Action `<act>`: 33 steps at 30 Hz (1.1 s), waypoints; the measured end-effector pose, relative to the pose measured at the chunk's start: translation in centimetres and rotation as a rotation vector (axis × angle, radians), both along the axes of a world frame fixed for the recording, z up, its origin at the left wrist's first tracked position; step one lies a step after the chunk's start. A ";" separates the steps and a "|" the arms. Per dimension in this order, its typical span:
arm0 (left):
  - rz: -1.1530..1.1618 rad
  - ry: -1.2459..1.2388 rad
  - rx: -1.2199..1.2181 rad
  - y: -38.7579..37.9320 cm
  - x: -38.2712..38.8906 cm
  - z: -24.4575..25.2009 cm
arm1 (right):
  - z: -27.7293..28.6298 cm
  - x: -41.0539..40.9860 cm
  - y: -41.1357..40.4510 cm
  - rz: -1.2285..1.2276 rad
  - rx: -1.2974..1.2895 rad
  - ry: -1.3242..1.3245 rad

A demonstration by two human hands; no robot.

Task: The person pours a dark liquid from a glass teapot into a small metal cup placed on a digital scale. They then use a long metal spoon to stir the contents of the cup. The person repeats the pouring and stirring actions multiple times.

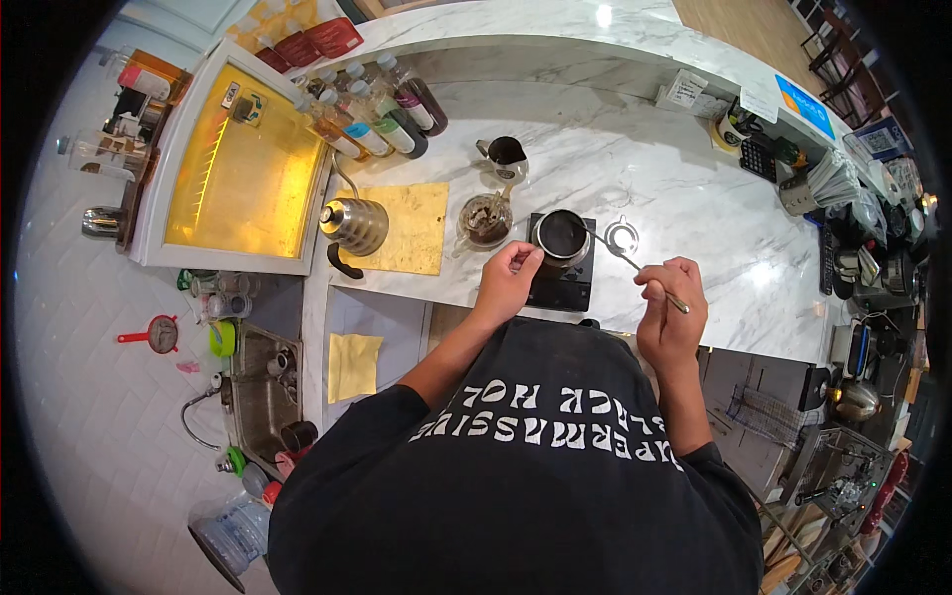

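Observation:
A cup with dark contents (563, 236) stands on a black digital scale (559, 291) at the counter's front edge. My left hand (512, 277) is at the cup's left side with fingers curled; whether it grips the cup or only touches it is unclear. Held in my right hand (671, 312) is a long-handled metal spoon (628, 260), its lower end inside the cup. Left of the cup stands a glass coffee server (485, 222) with brown contents, and behind it a small glass pitcher (509, 162). A small round lid-like item (621, 236) lies right of the scale.
A steel gooseneck kettle (355, 227) stands on a yellow cloth (420, 230). Several filled bottles (372, 115) line the back left beside a lit display cabinet (238, 171). A sink (264, 405) is at left. A calculator (758, 158) and straw holder (797, 195) stand at right.

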State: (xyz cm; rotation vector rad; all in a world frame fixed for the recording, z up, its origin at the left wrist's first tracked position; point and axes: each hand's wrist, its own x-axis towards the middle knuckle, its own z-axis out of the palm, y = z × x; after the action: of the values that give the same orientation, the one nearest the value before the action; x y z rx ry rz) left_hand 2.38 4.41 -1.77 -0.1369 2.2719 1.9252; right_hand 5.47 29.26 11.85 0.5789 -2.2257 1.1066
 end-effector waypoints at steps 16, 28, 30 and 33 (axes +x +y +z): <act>0.069 0.056 0.023 0.2 0.6 -0.4 | 0.6 0.5 -0.1 0.077 0.014 -0.003; 0.054 0.026 -0.044 0.2 0.8 0.4 | 0.8 0.5 0.5 0.084 0.005 -0.006; 0.063 0.025 -0.048 0.4 0.8 0.8 | 1.1 0.3 -0.1 0.113 0.008 -0.020; 0.080 0.018 -0.055 0.5 1.1 1.0 | 0.5 0.2 0.3 0.059 0.025 -0.025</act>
State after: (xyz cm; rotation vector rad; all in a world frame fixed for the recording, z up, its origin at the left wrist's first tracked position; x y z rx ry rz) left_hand 3.45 4.91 -0.72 -0.2222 2.3668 1.9094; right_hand 5.70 29.55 12.39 0.6489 -2.2600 1.1228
